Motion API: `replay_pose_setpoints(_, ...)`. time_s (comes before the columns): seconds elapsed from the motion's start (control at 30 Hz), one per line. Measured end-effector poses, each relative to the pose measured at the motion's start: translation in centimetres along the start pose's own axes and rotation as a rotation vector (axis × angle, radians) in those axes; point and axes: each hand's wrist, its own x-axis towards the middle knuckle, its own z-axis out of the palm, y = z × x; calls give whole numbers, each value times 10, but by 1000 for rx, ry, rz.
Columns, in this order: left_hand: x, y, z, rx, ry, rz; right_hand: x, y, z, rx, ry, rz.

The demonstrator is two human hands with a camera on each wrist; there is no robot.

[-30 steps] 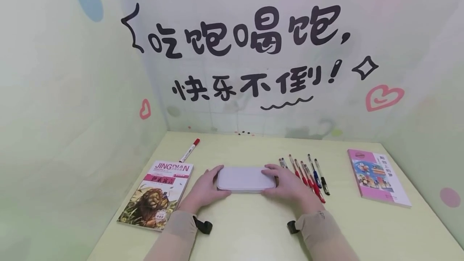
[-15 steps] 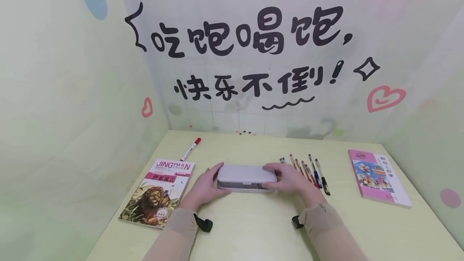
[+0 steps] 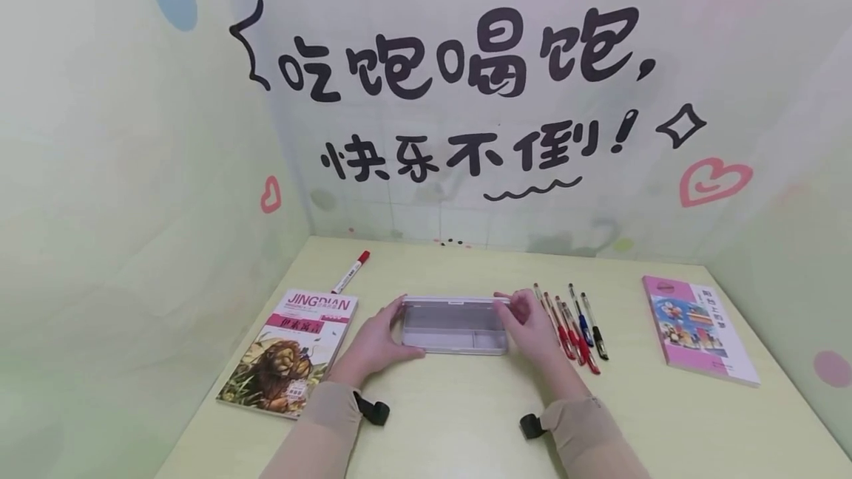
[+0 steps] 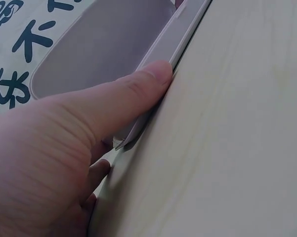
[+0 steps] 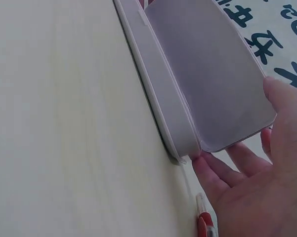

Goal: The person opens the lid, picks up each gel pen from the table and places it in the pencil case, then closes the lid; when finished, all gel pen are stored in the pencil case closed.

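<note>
A pale lilac pencil case [image 3: 435,340] rests on the table in the middle of the head view, its lid [image 3: 442,314] raised at the back. Inside, a divider parts off a small compartment at the right, and no pens show. My left hand [image 3: 374,340] grips the case's left end; in the left wrist view the thumb [image 4: 148,79] presses the front wall. With my right hand [image 3: 532,327] I hold the lid's right edge. The right wrist view has that thumb [image 5: 277,93] on the lid's rim and the other fingers behind it.
Several red, blue and black pens [image 3: 571,335] lie just right of my right hand. A magazine with a lion cover [image 3: 282,361] is at left, a red-capped marker [image 3: 350,272] behind it. A pink and white book [image 3: 699,331] lies far right. Walls bound the table [image 3: 452,420].
The case was closed a second ago. Its lid has swung up and back, moved by my right hand, and the inside now shows. My left hand has kept its place at the left end.
</note>
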Motion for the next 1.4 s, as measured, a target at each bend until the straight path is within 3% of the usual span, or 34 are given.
replay_pose_setpoints(0.2,-3,1,-4,19,-10,14,-1,-3,9,-33,82,3)
replay_pose_setpoints(0.43,-4,-1,-5,-9,-18,28,-1,-5,12,-43,20,4)
replay_pose_setpoints(0.63,-2,-1,-3,-20,-11,27,2,-8,15,-186,-38,70)
replay_pose_setpoints(0.77,1,-1,-2,-17,-10,7,5,-11,20,-282,-32,100)
replay_pose_setpoints(0.9,4,-2,0,-24,-10,-6,5,-12,21,-310,-18,101)
replay_pose_setpoints(1.17,3,2,3,-42,-9,-10,-12,-13,11,-359,62,34)
replay_pose_setpoints(1.4,4,3,0,-40,-8,-19,-22,-6,-23,-468,203,-11)
